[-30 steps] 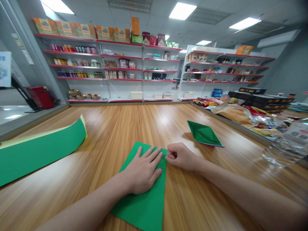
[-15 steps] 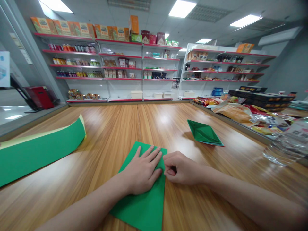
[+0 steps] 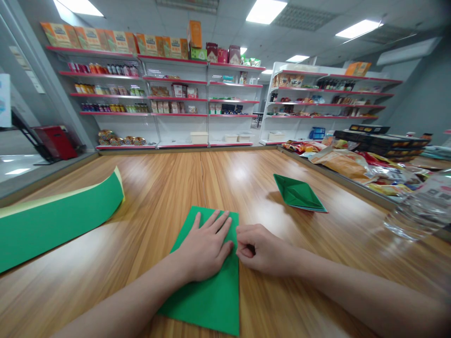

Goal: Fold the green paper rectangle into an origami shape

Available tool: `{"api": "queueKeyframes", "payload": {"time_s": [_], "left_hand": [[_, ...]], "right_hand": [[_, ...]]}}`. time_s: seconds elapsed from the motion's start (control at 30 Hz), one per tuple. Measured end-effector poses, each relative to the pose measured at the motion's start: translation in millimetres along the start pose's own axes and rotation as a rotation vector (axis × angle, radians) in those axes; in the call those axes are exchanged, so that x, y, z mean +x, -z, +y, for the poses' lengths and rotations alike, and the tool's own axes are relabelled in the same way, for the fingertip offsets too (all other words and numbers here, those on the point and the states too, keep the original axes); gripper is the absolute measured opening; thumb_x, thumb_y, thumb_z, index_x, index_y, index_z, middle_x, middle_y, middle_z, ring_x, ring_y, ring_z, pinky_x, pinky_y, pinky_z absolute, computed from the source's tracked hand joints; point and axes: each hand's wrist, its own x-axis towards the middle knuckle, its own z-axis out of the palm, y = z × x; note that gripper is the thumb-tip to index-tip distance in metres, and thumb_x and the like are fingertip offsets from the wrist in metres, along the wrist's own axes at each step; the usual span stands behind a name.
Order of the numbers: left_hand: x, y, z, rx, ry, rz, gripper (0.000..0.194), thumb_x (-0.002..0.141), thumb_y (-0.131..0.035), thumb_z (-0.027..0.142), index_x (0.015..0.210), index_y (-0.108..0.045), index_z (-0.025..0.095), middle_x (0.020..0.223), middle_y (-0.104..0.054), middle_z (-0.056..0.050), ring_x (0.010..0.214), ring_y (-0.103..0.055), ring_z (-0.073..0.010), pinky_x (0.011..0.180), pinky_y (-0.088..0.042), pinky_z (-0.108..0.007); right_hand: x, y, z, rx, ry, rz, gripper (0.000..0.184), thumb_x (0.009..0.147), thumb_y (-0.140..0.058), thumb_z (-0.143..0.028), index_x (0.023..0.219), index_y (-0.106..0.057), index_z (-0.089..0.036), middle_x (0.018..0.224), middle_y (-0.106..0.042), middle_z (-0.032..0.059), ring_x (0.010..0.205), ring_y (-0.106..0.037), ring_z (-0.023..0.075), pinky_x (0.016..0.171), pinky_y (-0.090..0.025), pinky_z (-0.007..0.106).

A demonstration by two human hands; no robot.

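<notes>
A folded sheet of green paper (image 3: 214,300) lies on the wooden table in front of me. Across its upper part my left hand (image 3: 204,249) rests flat, palm down, fingers spread. My right hand (image 3: 260,249) is curled closed at the sheet's right edge, thumb and fingertips meeting that edge; the exact contact is partly hidden by the fingers. Farther off to the right sits a folded green paper piece (image 3: 299,193), creased into a pointed, diamond-like form. On the left, a long green paper strip (image 3: 63,218) with a pale yellow underside curls up at its far end.
A clear plastic container (image 3: 416,211) stands at the right. Behind it are snack packets (image 3: 345,166) and stacked black boxes (image 3: 384,143) past a raised edge. Stocked shelves (image 3: 176,96) line the background. A red box (image 3: 56,142) is at the far left.
The green paper has shifted slightly left and turned a little, its near edge now farther from me. Both hands have moved slightly left with it, keeping the same shapes.
</notes>
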Motion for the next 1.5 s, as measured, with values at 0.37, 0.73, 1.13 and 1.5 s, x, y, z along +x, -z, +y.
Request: {"api": "queueKeyframes", "payload": {"time_s": [0.37, 0.73, 1.13, 1.5], "left_hand": [[3.8, -4.9, -0.8, 0.055, 0.153, 0.041, 0.058, 0.096, -0.019, 0.045, 0.146, -0.025, 0.017, 0.154, -0.014, -0.009, 0.141, -0.009, -0.0319, 0.105, -0.014, -0.068], [3.5, -3.5, 2.8, 0.073, 0.163, 0.037, 0.058, 0.096, -0.018, 0.043, 0.145, -0.026, 0.014, 0.154, -0.014, -0.011, 0.141, -0.011, -0.0330, 0.103, -0.014, -0.070], [3.6, -3.9, 2.8, 0.070, 0.158, 0.039, 0.058, 0.095, -0.018, 0.042, 0.145, -0.026, 0.015, 0.154, -0.014, -0.011, 0.141, -0.011, -0.0339, 0.102, -0.014, -0.071], [3.1, -2.9, 3.4, 0.065, 0.165, 0.036, 0.057, 0.095, -0.019, 0.042, 0.145, -0.026, 0.016, 0.154, -0.016, -0.012, 0.141, -0.010, -0.0339, 0.103, -0.014, -0.070]], "right_hand": [[11.1, 2.4, 4.1, 0.026, -0.115, 0.000, 0.022, 0.065, -0.051, -0.007, 0.054, -0.036, -0.018, 0.052, -0.038, -0.0066, 0.049, -0.034, 0.0067, 0.048, -0.026, 0.019], [10.2, 4.2, 2.8, 0.026, 0.000, -0.094, 0.023, 0.061, -0.049, -0.005, 0.053, -0.033, -0.018, 0.053, -0.038, -0.0065, 0.049, -0.034, 0.0065, 0.048, -0.027, 0.019], [10.3, 7.9, -3.7, 0.100, 0.054, -0.202, 0.023, 0.061, -0.050, -0.003, 0.053, -0.035, -0.018, 0.053, -0.038, -0.0072, 0.048, -0.034, 0.0061, 0.048, -0.028, 0.019], [7.6, -4.7, 3.9, 0.186, -0.085, -0.031, 0.022, 0.061, -0.052, -0.005, 0.054, -0.035, -0.018, 0.051, -0.037, -0.0081, 0.049, -0.033, 0.0058, 0.046, -0.025, 0.018]]}}
